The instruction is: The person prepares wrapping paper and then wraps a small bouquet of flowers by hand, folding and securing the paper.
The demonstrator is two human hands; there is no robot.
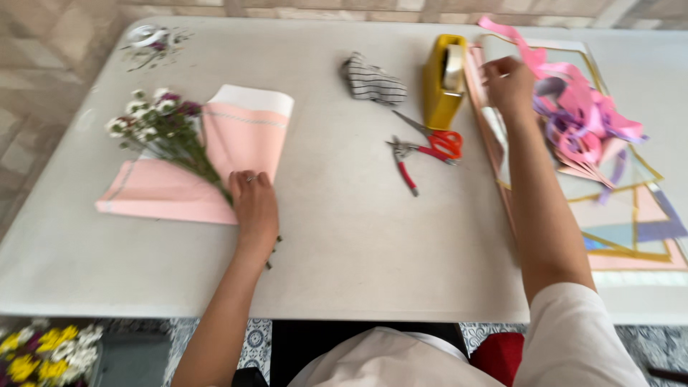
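Left hand [254,208] flat on pink wrap [215,161]; right hand [507,82] pinching ribbon [573,115] past tape dispenser [443,80] and scissors [437,140]

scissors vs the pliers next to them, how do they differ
The scissors have wide orange-red loop handles; the pliers have slim, straight red handles. The scissors lie nearer the yellow tape dispenser; the pliers lie nearer the person. Both rest on the white table, touched by neither hand.

L hand [255,204] flat, palm down, fingers together pointing fwd, ring on one finger. L forearm bare, angled in from lower left. R hand [507,80] reached far fwd, fingers curled, pinching. R arm nearly straight, white sleeve at upper arm.
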